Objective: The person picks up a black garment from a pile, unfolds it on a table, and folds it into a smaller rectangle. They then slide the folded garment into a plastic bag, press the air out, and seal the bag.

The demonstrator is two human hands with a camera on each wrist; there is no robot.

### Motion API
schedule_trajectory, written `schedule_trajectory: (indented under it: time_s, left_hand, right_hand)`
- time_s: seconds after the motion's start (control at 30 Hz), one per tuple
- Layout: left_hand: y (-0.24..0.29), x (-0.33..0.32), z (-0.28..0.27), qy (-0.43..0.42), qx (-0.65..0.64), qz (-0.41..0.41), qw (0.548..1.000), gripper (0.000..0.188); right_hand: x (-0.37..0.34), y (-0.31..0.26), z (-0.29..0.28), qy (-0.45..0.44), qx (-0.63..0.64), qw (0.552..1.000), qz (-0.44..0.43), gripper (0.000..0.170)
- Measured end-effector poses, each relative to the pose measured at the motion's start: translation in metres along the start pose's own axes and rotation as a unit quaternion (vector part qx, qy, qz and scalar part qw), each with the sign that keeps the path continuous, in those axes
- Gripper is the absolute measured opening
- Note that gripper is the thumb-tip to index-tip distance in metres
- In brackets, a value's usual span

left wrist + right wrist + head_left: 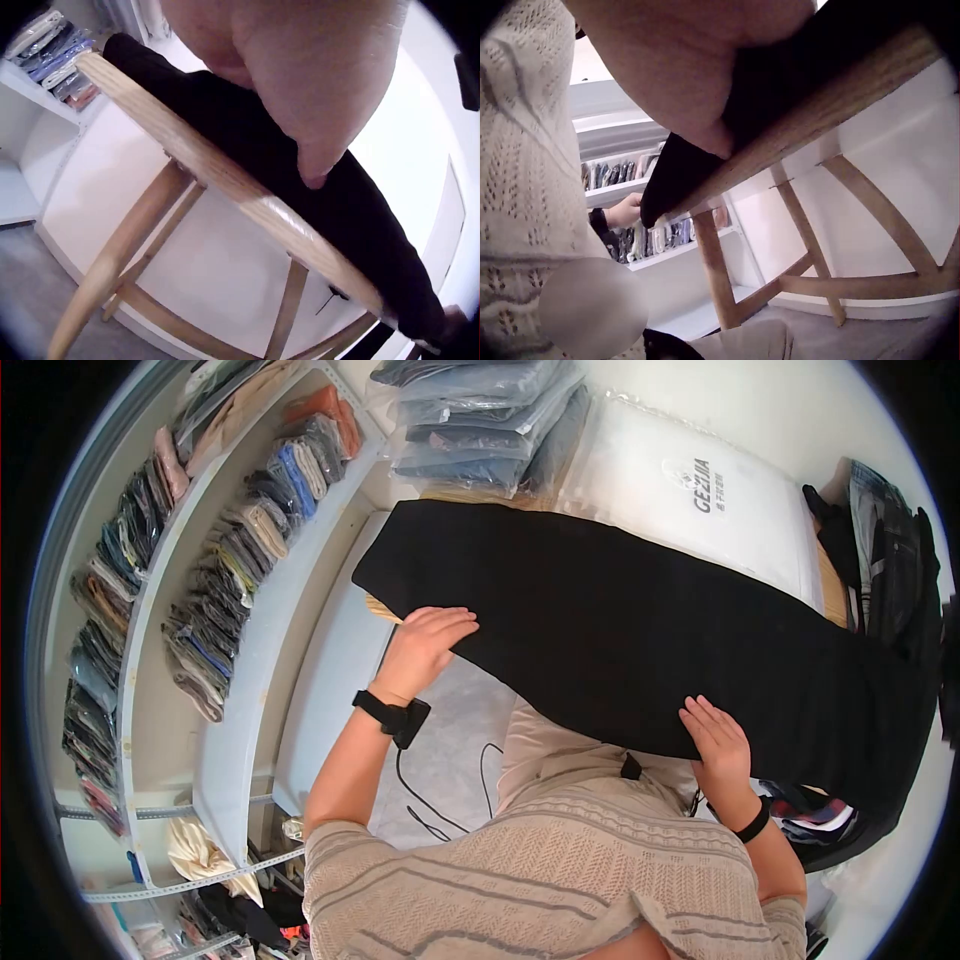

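Note:
A long black garment (600,620), which looks like trousers laid lengthwise, is spread over a wooden table (217,169) and hangs past its right end. My left hand (425,645) rests on the garment's near edge at the left, fingers extended over the cloth. In the left wrist view its thumb (315,169) lies against the black cloth just above the table's rim. Farther right, my right hand (718,740) presses on the near edge with its fingers straight. The right wrist view shows that thumb (716,142) touching the cloth beside the wooden edge.
Behind the garment lie a stack of bagged folded clothes (470,430) and a pile of white printed bags (690,500). Shelves (260,690) with packed clothes line the left side. More dark clothes (885,550) hang at the right. A black cable (420,800) lies below.

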State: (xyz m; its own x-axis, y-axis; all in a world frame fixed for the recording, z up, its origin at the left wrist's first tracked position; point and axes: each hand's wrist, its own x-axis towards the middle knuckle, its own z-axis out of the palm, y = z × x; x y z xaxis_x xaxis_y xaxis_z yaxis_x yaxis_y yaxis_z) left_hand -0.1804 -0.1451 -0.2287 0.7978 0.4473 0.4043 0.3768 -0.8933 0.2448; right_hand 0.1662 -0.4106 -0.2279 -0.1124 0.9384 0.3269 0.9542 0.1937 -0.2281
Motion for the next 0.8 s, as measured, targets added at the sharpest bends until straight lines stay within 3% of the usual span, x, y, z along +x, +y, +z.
schedule_trajectory:
  time_s: [0.1,0.17,0.2,0.23,0.27,0.3,0.33,0.37,0.43,0.57,0.67,0.73,0.8]
  left_hand:
    - [-0.018,0.0,-0.012,-0.008,-0.056,-0.025,0.998,0.043]
    - [-0.031,0.003,-0.012,-0.045,-0.12,-0.097,0.987,0.036]
    - [-0.031,0.008,-0.014,-0.041,-0.14,-0.121,0.982,0.02]
    - [-0.031,0.017,-0.019,-0.042,-0.141,-0.118,0.982,0.02]
    - [-0.032,0.027,-0.025,-0.088,-0.152,-0.182,0.968,0.015]
    - [-0.035,0.036,-0.027,-0.133,-0.161,-0.245,0.947,0.016]
    - [-0.044,0.041,-0.022,-0.133,-0.196,-0.215,0.947,0.027]
    - [-0.05,0.047,-0.015,-0.135,-0.197,-0.209,0.948,0.027]
    - [-0.057,0.06,-0.005,-0.184,-0.119,-0.224,0.95,0.032]
    - [-0.034,0.076,-0.002,-0.192,0.052,-0.199,0.96,0.035]
    - [-0.032,0.074,0.001,-0.179,0.067,-0.205,0.96,0.033]
    - [-0.028,0.072,0.002,-0.168,0.069,-0.207,0.961,0.031]
    - [-0.022,0.072,-0.001,-0.166,0.038,-0.252,0.953,0.022]
  right_hand:
    - [-0.003,0.01,-0.011,0.001,0.042,0.999,0.025,0.049]
    - [-0.001,0.023,-0.022,-0.044,0.107,0.992,0.048,0.044]
    - [0.001,0.027,-0.03,-0.057,0.154,0.982,0.088,0.039]
    - [0.003,0.034,-0.037,-0.069,0.171,0.978,0.102,0.036]
    - [0.007,0.039,-0.042,-0.092,0.207,0.962,0.153,0.034]
    - [0.01,0.046,-0.046,-0.113,0.243,0.942,0.205,0.032]
    - [0.01,0.057,-0.043,-0.104,0.238,0.943,0.21,0.029]
    - [0.014,0.061,-0.045,-0.11,0.267,0.923,0.255,0.026]
    - [0.017,0.072,-0.033,-0.052,0.347,0.88,0.321,0.02]
    - [0.026,0.079,-0.036,-0.052,0.301,0.881,0.361,0.016]
    - [0.03,0.07,-0.036,-0.02,0.222,0.901,0.372,0.014]
    - [0.028,0.066,-0.027,0.027,0.129,0.942,0.309,0.019]
    - [0.034,0.05,-0.035,0.018,0.127,0.932,0.339,0.023]
